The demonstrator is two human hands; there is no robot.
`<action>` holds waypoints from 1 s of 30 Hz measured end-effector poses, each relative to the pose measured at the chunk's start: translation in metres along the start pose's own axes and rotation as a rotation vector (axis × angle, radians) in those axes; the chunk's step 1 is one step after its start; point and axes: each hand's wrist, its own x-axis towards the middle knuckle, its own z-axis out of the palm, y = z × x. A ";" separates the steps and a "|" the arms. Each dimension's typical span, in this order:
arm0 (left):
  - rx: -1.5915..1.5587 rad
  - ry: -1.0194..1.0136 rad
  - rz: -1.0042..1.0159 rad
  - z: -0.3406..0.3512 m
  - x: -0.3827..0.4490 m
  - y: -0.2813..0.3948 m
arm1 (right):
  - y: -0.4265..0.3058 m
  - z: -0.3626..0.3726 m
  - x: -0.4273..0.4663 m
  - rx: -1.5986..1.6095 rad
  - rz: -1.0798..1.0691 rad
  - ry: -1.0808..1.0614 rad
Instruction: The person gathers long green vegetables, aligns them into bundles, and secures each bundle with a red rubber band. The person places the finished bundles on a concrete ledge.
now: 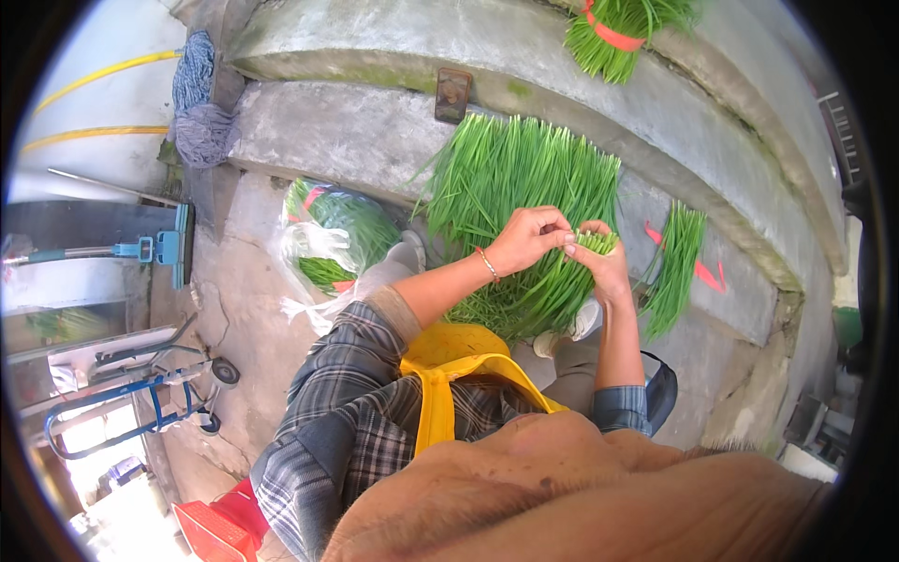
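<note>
My right hand is closed round a small bunch of green garlic chives, its cut ends up beside the thumb. The fingertips of my left hand, with a beaded bracelet at the wrist, meet at the left edge of that bunch; whether they pinch a stalk I cannot tell. Behind my hands a wide pile of chives lies on a concrete step. A smaller bundle lies to the right across a red-pink strip. Loose leaves lie below my wrists, close to my yellow apron.
A phone leans against the upper step. A tied chive bundle stands higher up. At left are a clear plastic bag of chives, a mop head, a blue hand truck and a red basket.
</note>
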 end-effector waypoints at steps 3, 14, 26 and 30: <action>-0.005 -0.026 0.026 -0.003 0.000 0.001 | -0.002 0.001 -0.001 0.003 -0.010 -0.006; 0.168 0.074 0.137 -0.006 0.002 -0.009 | -0.015 0.000 -0.002 0.098 0.014 -0.109; 0.261 0.285 -0.100 -0.051 0.017 -0.015 | -0.014 -0.124 -0.006 0.728 -0.369 0.228; 0.146 0.337 -0.128 -0.055 0.019 -0.012 | -0.007 -0.165 -0.019 0.794 -0.556 0.423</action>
